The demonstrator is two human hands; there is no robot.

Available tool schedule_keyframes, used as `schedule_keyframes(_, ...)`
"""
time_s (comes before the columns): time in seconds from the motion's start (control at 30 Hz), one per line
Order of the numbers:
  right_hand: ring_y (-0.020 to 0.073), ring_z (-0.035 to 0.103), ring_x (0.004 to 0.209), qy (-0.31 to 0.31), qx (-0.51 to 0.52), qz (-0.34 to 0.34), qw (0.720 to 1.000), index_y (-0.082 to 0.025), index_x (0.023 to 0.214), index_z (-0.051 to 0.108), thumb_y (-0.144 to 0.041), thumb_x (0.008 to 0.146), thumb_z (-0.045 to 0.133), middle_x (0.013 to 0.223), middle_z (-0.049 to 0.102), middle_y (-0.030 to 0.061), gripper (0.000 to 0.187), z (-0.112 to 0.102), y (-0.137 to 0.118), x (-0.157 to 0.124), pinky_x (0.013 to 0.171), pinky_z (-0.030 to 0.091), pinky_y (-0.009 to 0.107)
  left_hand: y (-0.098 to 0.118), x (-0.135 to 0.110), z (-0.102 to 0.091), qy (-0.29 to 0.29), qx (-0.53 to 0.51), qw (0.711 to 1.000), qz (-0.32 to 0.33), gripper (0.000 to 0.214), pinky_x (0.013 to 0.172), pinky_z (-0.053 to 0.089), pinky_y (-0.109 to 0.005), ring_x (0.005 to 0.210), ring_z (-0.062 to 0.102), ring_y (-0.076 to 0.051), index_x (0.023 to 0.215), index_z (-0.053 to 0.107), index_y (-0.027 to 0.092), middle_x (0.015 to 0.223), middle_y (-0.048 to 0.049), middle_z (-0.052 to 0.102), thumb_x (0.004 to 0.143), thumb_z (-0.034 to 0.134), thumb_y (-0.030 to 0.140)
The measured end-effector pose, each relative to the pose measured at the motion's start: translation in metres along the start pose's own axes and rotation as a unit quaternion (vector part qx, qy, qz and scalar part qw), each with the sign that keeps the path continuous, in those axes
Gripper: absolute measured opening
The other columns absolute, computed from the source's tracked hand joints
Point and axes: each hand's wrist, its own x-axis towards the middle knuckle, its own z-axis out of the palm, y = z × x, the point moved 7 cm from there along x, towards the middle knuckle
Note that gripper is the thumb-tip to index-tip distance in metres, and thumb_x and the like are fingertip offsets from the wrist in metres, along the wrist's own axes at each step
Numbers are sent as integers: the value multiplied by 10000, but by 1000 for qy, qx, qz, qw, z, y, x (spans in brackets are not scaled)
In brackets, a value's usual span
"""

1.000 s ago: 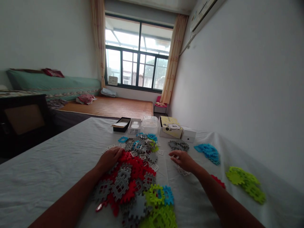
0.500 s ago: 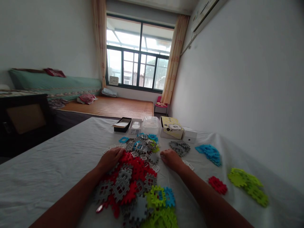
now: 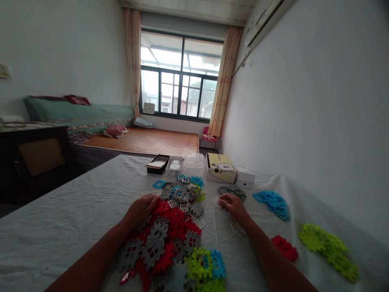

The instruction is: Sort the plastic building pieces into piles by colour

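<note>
My right hand (image 3: 232, 205) pinches a small white window-grid piece (image 3: 215, 200) above the cloth, right of the mixed pile. Under that wrist lie more white window pieces (image 3: 237, 228). My left hand (image 3: 142, 207) is at the pile's left side, fingers together and bent against the red interlocking pieces (image 3: 173, 217); whatever its fingertips hold is hidden. Grey toothed window pieces (image 3: 154, 247) lie on top of the red ones. Nearer me are lime-green pieces (image 3: 201, 261) and a blue piece (image 3: 217, 263). Beyond the hands, grey, blue and white pieces (image 3: 180, 192) are heaped together.
Sorted groups lie on the right: grey pieces (image 3: 232, 192), blue pieces (image 3: 272, 205), red pieces (image 3: 285, 248), green pieces (image 3: 328, 249). Along the back stand a black box (image 3: 158, 164), a clear plastic container (image 3: 194, 163), a yellow cartoon box (image 3: 221, 168) and a white box (image 3: 244, 178).
My right hand has moved right, away from the pile, and the white window piece now shows in its fingers. My left hand stays at the pile. The view has tilted slightly.
</note>
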Motion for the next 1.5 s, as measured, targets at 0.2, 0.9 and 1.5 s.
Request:
schedule_keyframes(0.2,139,573,607,-57,-90,-42,993,-156,823,644,-336,747,532,674,649,18,225,-7,-13,-3,584,430,242,4,-1,-4,11,-5,1000,-4,413,773,438,-279,793,607,-188,838,662,237,835,-23,680,896,303,432)
schedule_keyframes(0.9,168,594,913,-224,-233,-240,915,-236,958,695,-377,768,643,993,637,58,243,70,-76,-50,826,443,261,2,0,-2,-7,9,1000,1,415,818,423,-291,852,606,-194,873,650,229,905,-29,681,907,286,426)
schedule_keyframes(1.5,173,579,828,-10,-434,-109,894,-213,848,640,-136,772,474,862,658,44,198,10,-59,-30,747,402,267,-3,2,2,-7,18,1000,7,440,839,417,-289,875,601,-196,823,639,215,918,-45,674,911,273,442)
